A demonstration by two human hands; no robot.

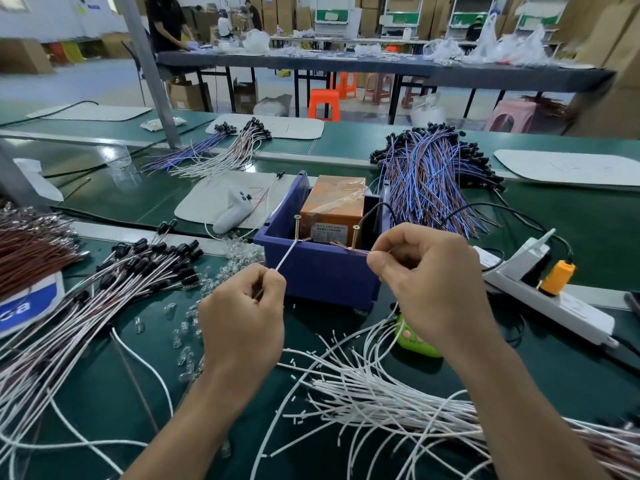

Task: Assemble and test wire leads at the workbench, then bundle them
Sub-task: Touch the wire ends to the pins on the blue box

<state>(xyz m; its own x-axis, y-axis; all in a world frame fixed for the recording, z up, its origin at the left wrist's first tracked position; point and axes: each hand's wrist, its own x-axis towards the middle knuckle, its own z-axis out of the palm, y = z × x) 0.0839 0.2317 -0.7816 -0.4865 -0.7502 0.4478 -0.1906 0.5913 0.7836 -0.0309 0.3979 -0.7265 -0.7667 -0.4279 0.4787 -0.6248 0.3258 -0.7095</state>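
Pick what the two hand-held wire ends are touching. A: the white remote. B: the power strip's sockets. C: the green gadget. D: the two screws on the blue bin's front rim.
D: the left hand pinches a white wire reaching the left screw, and the right hand pinches a brown wire laid against the right screw, both standing on the blue bin rim.

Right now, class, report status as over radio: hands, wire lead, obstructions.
Left hand pinching white lead, tip at left screw. Right hand pinching reddish lead at right screw. Nothing blocking the screws.
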